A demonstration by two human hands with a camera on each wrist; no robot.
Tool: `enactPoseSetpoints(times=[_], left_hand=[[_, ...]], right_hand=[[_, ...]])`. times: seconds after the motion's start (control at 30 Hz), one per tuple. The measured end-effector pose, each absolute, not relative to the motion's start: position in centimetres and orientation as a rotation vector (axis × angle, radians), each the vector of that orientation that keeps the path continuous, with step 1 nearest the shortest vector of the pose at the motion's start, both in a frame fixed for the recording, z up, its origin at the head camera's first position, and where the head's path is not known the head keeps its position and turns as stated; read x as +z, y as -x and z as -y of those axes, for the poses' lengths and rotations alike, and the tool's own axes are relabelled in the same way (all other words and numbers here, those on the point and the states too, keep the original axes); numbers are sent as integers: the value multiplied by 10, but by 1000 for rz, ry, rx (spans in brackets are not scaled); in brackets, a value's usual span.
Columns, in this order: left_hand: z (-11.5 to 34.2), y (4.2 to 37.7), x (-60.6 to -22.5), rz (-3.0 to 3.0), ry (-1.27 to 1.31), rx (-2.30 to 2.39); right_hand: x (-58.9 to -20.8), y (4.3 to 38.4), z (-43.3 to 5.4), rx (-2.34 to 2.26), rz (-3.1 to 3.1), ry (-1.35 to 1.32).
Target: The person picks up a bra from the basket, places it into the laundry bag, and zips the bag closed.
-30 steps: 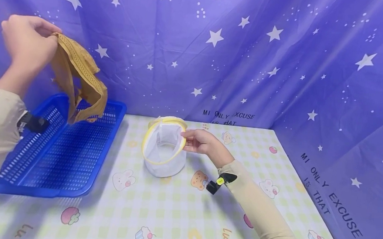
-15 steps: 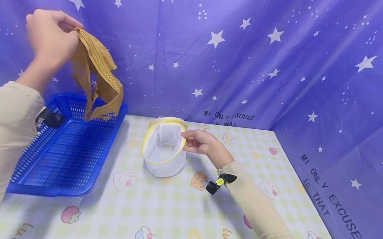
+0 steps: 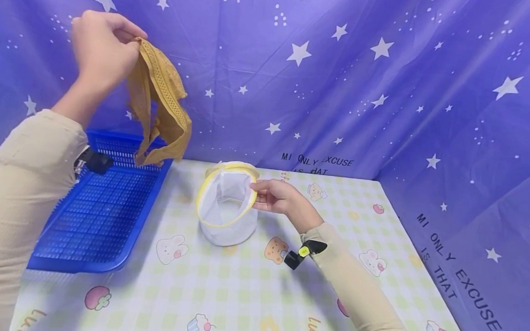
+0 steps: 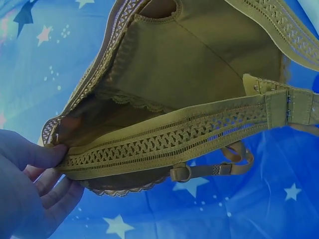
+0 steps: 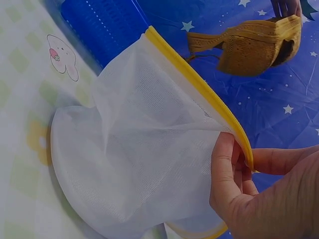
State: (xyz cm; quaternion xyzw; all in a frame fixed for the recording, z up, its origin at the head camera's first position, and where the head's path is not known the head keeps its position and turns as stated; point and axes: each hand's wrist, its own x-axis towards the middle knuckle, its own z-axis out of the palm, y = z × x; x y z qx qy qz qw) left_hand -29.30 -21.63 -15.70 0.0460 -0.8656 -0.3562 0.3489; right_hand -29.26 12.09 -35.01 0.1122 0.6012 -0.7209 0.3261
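Observation:
A mustard-brown bra (image 3: 165, 99) hangs from my left hand (image 3: 104, 46), which pinches it at one edge between thumb and fingers. In the left wrist view the bra (image 4: 169, 139) shows its openwork band, lace trim, strap and hook closure. It dangles over the back right part of the blue basket. My right hand (image 3: 277, 196) pinches the yellow zippered rim of a white mesh laundry bag (image 3: 228, 232), which stands on the table with its mouth spread. In the right wrist view the thumb is on one side of the rim, the fingers against the mesh (image 5: 144, 139).
A blue plastic basket (image 3: 124, 258) with perforated sides stands at the left, partly hidden behind my left sleeve. The table (image 3: 238, 286) has a green checked cover with cartoon prints. A purple star-patterned curtain (image 3: 335, 88) hangs at the back and right.
My left hand has moved to the right and slightly up, carrying the bra from over the basket's middle toward the mesh bag. My right hand and the bag have stayed in place.

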Motion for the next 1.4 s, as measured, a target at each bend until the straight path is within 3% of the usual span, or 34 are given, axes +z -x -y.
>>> enactPoseSetpoints(times=[1.4], left_hand=[[132,275,-133,2264,150,-834]], right_hand=[[-351,289,-118,-1888,-1550,-296]])
